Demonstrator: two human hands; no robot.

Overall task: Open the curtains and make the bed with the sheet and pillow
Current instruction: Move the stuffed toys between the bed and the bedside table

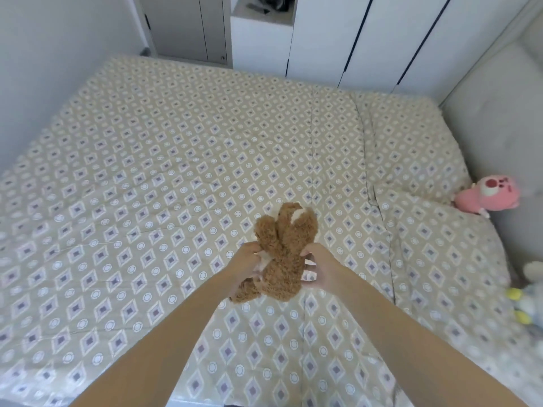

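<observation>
The bed point(88, 274) is covered by a smooth beige sheet point(182, 148) printed with diamonds and rings, with matching pillows point(411, 148) laid by the padded headboard point(499, 127). A shaggy brown plush toy point(286, 245) is held above the sheet, grasped by the curled fingers of the left hand point(245, 264) and right hand point(323, 268)

The sheet point(147, 171) offers wide passage leftward; a pink plush point(487, 195) and pale toys point(526, 298) crowd the headboard point(499, 127) side.
</observation>
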